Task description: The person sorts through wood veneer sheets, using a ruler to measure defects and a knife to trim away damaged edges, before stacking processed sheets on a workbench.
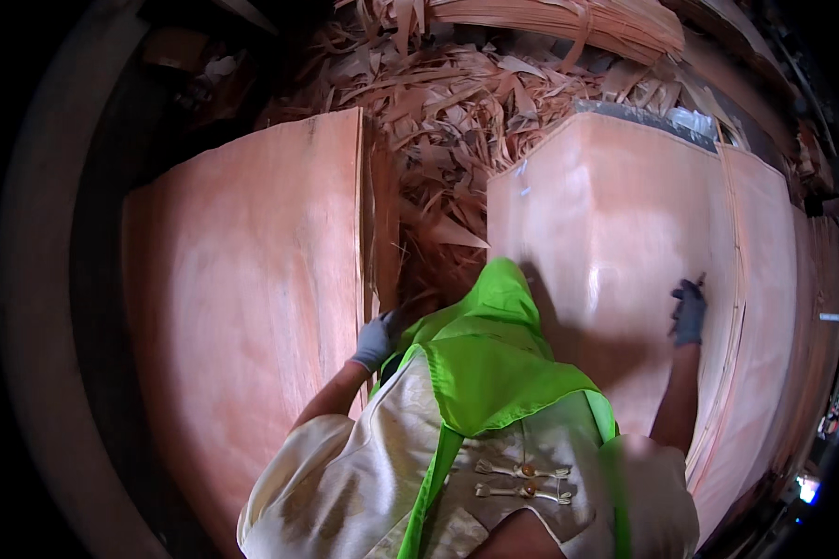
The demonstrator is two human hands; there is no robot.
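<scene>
My left hand (375,343), in a grey glove, is at the inner edge of the left stack of wood veneer sheets (252,270). Its fingers are in shadow beside my green apron (503,363), so their grip is hidden. Over the right stack of veneer sheets (625,214), my right hand (688,314) wears a grey glove with dark fingers. It is close to the right edge of the top sheet, its fingers bent and somewhat apart. A small brown tip shows past them, too small to make out.
Torn veneer strips (457,112) lie heaped between and beyond the two stacks. A tied bundle of veneer (569,26) rests at the far side. More sheets (764,224) stand along the right. A pale curved band (47,279) runs down the left side.
</scene>
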